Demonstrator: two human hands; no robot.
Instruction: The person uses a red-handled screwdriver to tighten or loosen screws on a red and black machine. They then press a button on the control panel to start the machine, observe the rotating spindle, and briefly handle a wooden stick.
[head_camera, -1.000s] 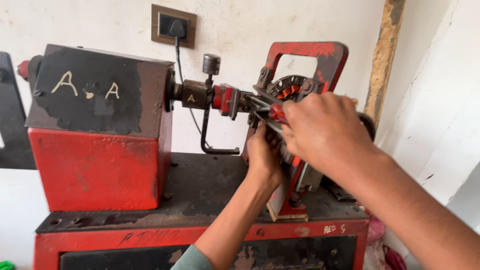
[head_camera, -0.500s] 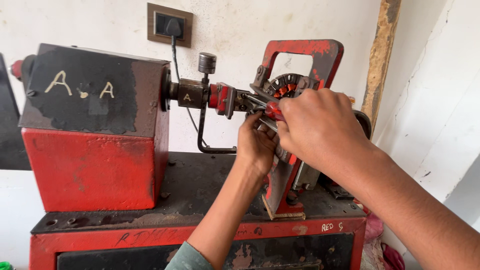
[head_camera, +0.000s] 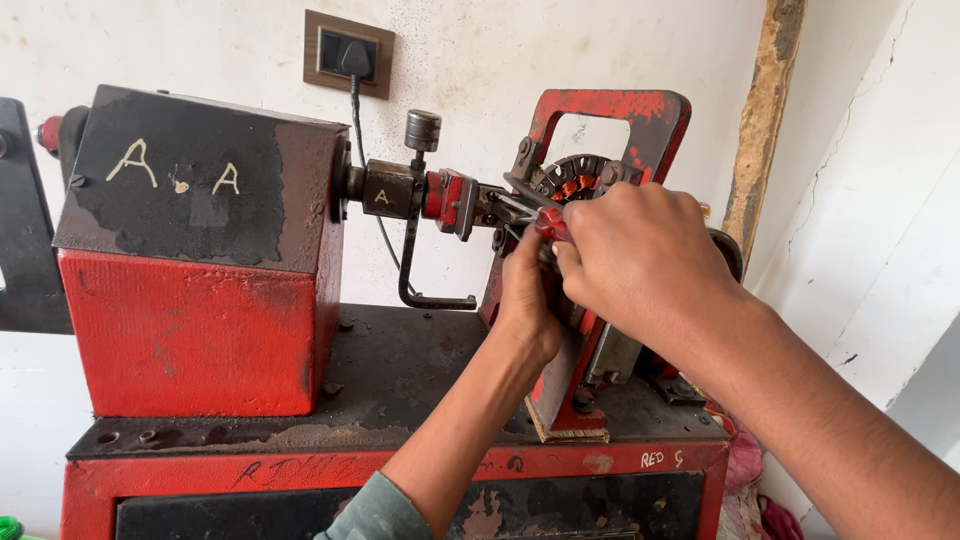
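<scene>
Your right hand (head_camera: 640, 265) is closed around a small red-handled tool (head_camera: 551, 224). Only a short stretch of the red handle shows past your knuckles; the tip is hidden, so what it touches cannot be told.

Your left hand (head_camera: 525, 300) reaches up from below, fingers curled in against the machine just behind the right hand. Its fingertips are covered by the right hand and the tool; whether it grips anything cannot be told.

Both hands sit in front of a round stator (head_camera: 578, 180) with copper-coloured windings, mounted in the upright red frame (head_camera: 610, 105). Only the upper arc of the stator is visible; the rest is behind your right hand.

A dark horizontal shaft (head_camera: 400, 190) runs from the red-and-black housing (head_camera: 195, 260) on the left toward the stator. Its end near the stator is partly masked by your hands. A knobbed lever (head_camera: 422, 130) stands on the shaft, with a bent black rod (head_camera: 415, 285) hanging below it.

The frame's foot rests on the dark, grimy machine bed (head_camera: 400, 370). On the wall above, a plug sits in a socket (head_camera: 348, 55); its cable drops behind the shaft. The left edge of the housing and a black plate (head_camera: 25, 220) are cut off.
</scene>
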